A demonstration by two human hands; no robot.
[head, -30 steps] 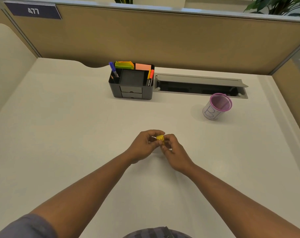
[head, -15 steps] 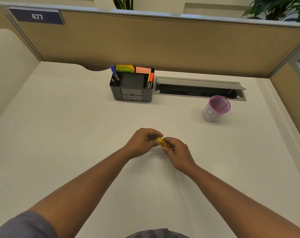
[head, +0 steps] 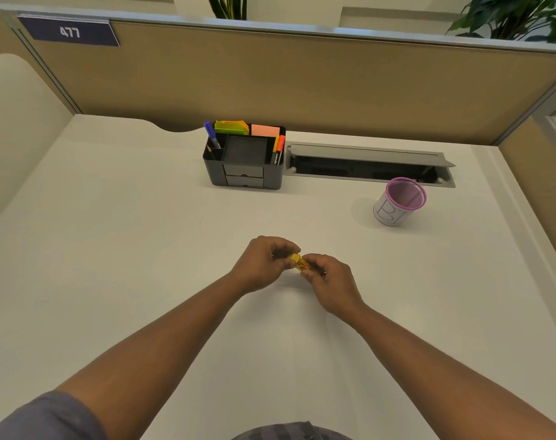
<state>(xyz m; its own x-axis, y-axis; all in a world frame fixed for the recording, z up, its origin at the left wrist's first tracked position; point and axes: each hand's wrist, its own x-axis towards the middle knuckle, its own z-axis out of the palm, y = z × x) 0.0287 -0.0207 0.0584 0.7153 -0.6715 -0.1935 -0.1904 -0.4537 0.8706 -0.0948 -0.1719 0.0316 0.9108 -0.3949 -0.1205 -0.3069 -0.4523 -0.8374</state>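
Observation:
A small yellow object (head: 297,261) is held between both hands just above the middle of the white desk (head: 143,249). My left hand (head: 264,263) pinches its left end with curled fingers. My right hand (head: 332,281) pinches its right end from the other side. Most of the yellow object is hidden by the fingers, so its shape is unclear.
A black desk organiser (head: 245,160) with pens, markers and sticky notes stands at the back centre. To its right is an open grey cable tray (head: 369,165) set in the desk. A pink-rimmed mesh cup (head: 399,201) stands at the right. Tan partition walls enclose the desk.
The yellow object has turned from end-on to lying sideways between my fingers. Both hands stay together at the desk's middle, and the view has shifted slightly.

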